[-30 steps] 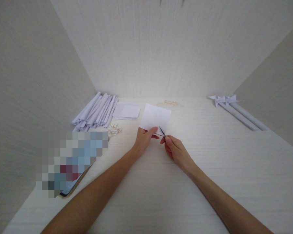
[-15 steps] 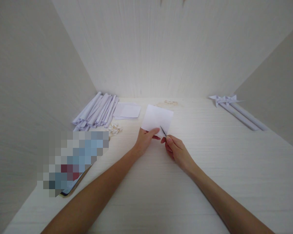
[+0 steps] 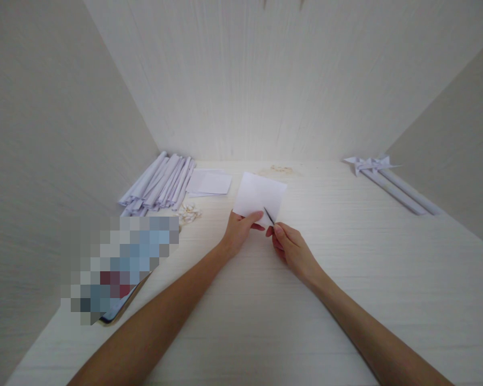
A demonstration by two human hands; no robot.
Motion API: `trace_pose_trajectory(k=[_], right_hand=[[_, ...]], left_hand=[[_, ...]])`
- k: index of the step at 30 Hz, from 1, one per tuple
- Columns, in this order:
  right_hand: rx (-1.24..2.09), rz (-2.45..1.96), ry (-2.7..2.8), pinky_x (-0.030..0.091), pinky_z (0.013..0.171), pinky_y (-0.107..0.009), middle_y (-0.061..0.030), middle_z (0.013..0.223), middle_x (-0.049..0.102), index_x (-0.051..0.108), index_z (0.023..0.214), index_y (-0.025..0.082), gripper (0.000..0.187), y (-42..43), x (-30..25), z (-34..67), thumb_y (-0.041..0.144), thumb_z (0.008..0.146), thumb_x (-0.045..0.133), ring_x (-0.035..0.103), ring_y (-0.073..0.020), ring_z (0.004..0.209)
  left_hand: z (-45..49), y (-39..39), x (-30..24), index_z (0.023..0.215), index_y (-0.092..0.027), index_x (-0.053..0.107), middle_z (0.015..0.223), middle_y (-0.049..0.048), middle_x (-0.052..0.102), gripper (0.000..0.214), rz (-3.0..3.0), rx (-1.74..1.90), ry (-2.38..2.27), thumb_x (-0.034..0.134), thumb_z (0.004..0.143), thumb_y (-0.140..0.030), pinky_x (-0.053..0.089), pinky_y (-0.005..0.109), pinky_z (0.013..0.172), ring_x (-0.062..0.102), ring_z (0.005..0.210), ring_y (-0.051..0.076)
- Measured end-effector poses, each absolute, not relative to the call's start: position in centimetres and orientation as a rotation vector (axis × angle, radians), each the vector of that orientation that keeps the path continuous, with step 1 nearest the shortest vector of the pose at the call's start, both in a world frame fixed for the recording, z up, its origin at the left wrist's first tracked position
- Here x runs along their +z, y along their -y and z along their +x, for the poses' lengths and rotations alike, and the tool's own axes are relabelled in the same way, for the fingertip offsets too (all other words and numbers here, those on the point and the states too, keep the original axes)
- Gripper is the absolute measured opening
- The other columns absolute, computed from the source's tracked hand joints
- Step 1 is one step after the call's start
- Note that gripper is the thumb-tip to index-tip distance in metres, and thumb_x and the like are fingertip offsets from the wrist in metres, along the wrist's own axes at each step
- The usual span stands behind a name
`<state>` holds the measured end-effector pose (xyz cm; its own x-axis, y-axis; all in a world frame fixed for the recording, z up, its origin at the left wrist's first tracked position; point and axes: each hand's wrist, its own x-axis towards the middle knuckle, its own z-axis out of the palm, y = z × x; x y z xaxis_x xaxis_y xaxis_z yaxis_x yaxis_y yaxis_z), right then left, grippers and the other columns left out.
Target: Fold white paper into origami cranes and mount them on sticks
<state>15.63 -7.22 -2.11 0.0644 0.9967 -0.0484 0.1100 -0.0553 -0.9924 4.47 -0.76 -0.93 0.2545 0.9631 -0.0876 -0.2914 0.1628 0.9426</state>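
Note:
A white square sheet of paper [image 3: 260, 194] is pinched in my left hand [image 3: 239, 230], its thumb on top and fingers beneath the near edge. My right hand [image 3: 291, 244] is closed around a pair of scissors [image 3: 268, 214]; only a dark, thin, pointed blade shows, and the handles are hidden in the fingers. The blade lies over the sheet's near right corner and points up and left towards its middle. Both hands are close together above the table.
Rolled paper tubes [image 3: 161, 182] lie piled at the back left, beside more square sheets [image 3: 211, 182]. Small whitish pieces [image 3: 190, 213] lie nearer, above a phone [image 3: 124, 303] with a blurred screen. Paper pinwheels [image 3: 372, 164] on tubes [image 3: 400, 193] rest at the back right. Walls enclose the table.
The sheet has shifted very slightly to the right. Both hands and the scissors stay almost in the same place.

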Motion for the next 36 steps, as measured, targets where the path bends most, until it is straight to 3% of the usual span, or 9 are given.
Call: trace_pose_trajectory(k=[36], right_hand=[[1.07, -1.404, 1.269, 0.018, 0.037, -0.021, 0.0074, 0.047, 0.026, 0.048, 0.069, 0.019, 0.036, 7.15, -2.18, 15.58, 0.049, 0.082, 0.034, 0.023, -0.0077, 0.038]], left_hand=[[4.44, 0.78, -0.95, 0.063, -0.014, 0.06, 0.058, 0.0002, 0.062, 0.014, 0.987, 1.03, -0.849, 0.064, 0.053, -0.022, 0.044, 0.022, 0.045, 0.056, 0.052, 0.011]])
